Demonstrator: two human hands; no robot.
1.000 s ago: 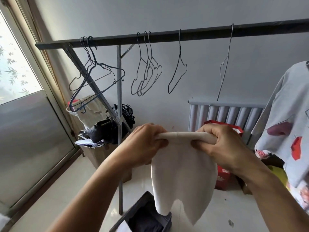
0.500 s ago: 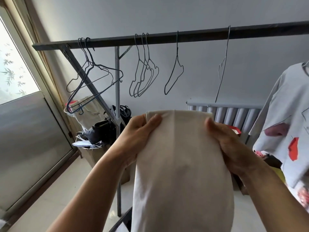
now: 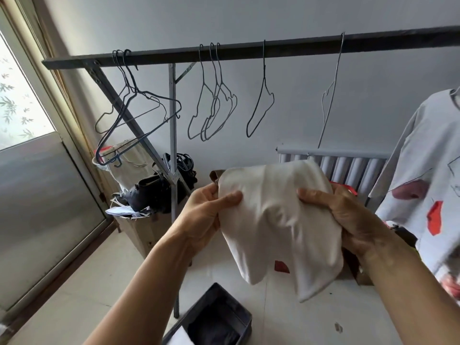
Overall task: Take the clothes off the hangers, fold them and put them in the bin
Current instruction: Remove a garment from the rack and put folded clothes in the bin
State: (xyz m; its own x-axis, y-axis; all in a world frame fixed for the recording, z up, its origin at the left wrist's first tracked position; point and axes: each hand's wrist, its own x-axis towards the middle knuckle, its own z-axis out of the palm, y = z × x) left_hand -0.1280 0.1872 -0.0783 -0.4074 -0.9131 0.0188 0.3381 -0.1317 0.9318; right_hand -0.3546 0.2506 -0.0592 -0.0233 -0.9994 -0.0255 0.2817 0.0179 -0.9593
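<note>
Rail [image 3: 249, 49] overhead, with bare wire hangers [image 3: 217, 95] hooked along it. Below the rail, left of centre: left hand [image 3: 206, 212], thumb on the cloth front, fingers behind, pinching the left edge of the white garment [image 3: 278, 220]. The garment is doubled over and held in the air below the rail, above the bin [image 3: 233, 301] on the floor. Right hand [image 3: 348, 220]: fingers curled round the garment's right edge. Far right under the rail: printed shirt [image 3: 423, 195], hanging.

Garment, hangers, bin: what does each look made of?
Garment: soft matte white fabric, probably a cotton knit; it drapes and creases loosely.
Hangers: thin dark wire, likely metal; the slim outlines keep their shape.
Bin: dark grey with stiff, straight walls; could be fabric-covered board or plastic, I cannot tell which.
</note>
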